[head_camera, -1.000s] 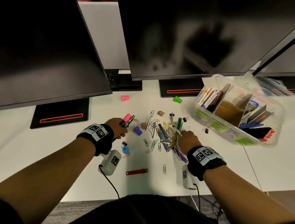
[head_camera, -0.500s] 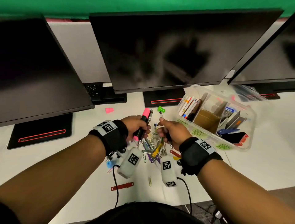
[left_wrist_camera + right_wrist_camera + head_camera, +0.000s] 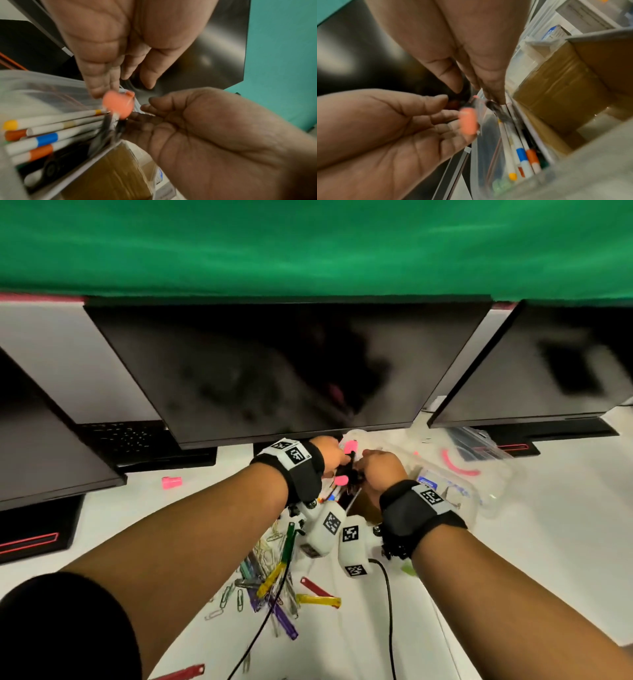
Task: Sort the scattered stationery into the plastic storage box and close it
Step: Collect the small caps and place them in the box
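Note:
The clear plastic storage box (image 3: 480, 503) stands at the right of the white desk, partly hidden by my wrists. Both hands hover over its left compartment, where white markers (image 3: 42, 135) (image 3: 520, 152) lie. My left hand (image 3: 330, 455) (image 3: 109, 81) has straight fingers; a pink highlighter (image 3: 349, 447) (image 3: 118, 104) (image 3: 468, 121) sits blurred at its fingertips, with the thumb apart. My right hand (image 3: 380, 469) (image 3: 488, 86) points its fingertips down onto dark pens (image 3: 494, 106) (image 3: 106, 129) slanting into the compartment, thumb apart too.
Brown cardboard (image 3: 111, 169) (image 3: 556, 88) fills the neighbouring compartment. Loose clips, pens and paper clips (image 3: 274, 577) lie near the desk's front, with a red clip (image 3: 181, 672) and a pink cap (image 3: 172, 482) to the left. Three dark monitors (image 3: 274, 371) stand behind. Cables hang from my wrists.
Both hands rose from the pile with the highlighter and pens, then moved right and back over the box's left compartment. Their fingers have loosened.

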`<state>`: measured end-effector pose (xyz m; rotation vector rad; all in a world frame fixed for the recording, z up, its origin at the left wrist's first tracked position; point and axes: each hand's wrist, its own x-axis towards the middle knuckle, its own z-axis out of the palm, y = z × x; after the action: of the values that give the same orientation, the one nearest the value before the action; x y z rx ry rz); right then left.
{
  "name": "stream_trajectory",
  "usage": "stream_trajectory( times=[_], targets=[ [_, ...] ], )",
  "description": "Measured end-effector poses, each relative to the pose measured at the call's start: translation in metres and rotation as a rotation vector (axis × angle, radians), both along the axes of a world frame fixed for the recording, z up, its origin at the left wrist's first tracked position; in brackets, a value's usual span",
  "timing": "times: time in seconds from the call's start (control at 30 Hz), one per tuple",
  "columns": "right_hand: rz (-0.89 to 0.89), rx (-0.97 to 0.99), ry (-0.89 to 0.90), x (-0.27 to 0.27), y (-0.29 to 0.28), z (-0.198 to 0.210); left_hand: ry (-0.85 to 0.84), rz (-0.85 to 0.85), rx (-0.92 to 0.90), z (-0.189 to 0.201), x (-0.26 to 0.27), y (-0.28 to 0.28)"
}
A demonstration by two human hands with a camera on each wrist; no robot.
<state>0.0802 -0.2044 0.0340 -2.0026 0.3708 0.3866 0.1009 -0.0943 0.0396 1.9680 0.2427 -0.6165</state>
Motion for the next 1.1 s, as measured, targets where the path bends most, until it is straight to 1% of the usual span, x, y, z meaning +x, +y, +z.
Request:
stream_trajectory(
  times=[0.03,0.07,0.1,0.13,0.2,0.27,0.33,0.43,0.5,0.57,0.67,0.73,0.77,0.87,0.93,1.0,1.1],
  targets=[
    [-0.077,0.117,0.000,0.005,-0.004,-0.004,-0.018,-0.007,0.029,-0.002,0.004,-0.002],
    [-0.074,0.183,0.002,0.007,-0.002,-0.006,-0.043,-0.006,0.022,-0.006,0.006,-0.002],
    [-0.052,0.198,-0.006,0.006,-0.001,-0.006,-0.036,0.014,-0.018,-0.008,0.006,-0.001],
    [-0.075,0.222,-0.022,0.010,-0.002,-0.010,-0.033,0.049,-0.067,-0.010,0.006,0.002],
    [-0.035,0.301,-0.013,0.009,0.004,-0.011,-0.037,0.097,-0.104,-0.015,0.005,0.016],
    [0.078,0.288,-0.032,0.003,0.014,-0.010,-0.061,0.128,-0.059,-0.021,0.003,0.035],
    [0.187,0.206,-0.060,-0.003,0.030,-0.012,-0.079,0.151,0.045,-0.029,0.000,0.060],
    [0.364,0.050,-0.095,-0.012,0.063,-0.021,-0.036,0.167,0.189,-0.048,-0.008,0.101],
    [0.502,-0.103,-0.119,-0.018,0.086,-0.029,-0.019,0.170,0.270,-0.058,-0.014,0.128],
    [0.622,-0.247,-0.085,-0.021,0.106,-0.042,-0.018,0.151,0.373,-0.066,-0.019,0.153],
    [0.727,-0.404,0.014,-0.016,0.131,-0.072,-0.016,0.109,0.584,-0.083,-0.023,0.188],
    [0.748,-0.564,0.039,-0.008,0.144,-0.091,0.024,0.081,0.703,-0.093,-0.026,0.208],
    [0.719,-0.602,0.054,-0.003,0.147,-0.098,0.042,0.057,0.747,-0.098,-0.025,0.215],
    [0.645,-0.650,0.076,0.011,0.151,-0.109,0.045,0.006,0.785,-0.116,-0.020,0.237],
    [0.668,-0.707,0.105,0.016,0.150,-0.114,0.040,-0.079,0.823,-0.126,-0.018,0.244],
    [0.705,-0.758,0.118,0.017,0.154,-0.120,0.080,-0.169,0.904,-0.135,-0.018,0.249],
    [0.730,-0.779,0.100,0.011,0.157,-0.123,0.166,-0.204,0.950,-0.144,-0.021,0.254]
  ],
)
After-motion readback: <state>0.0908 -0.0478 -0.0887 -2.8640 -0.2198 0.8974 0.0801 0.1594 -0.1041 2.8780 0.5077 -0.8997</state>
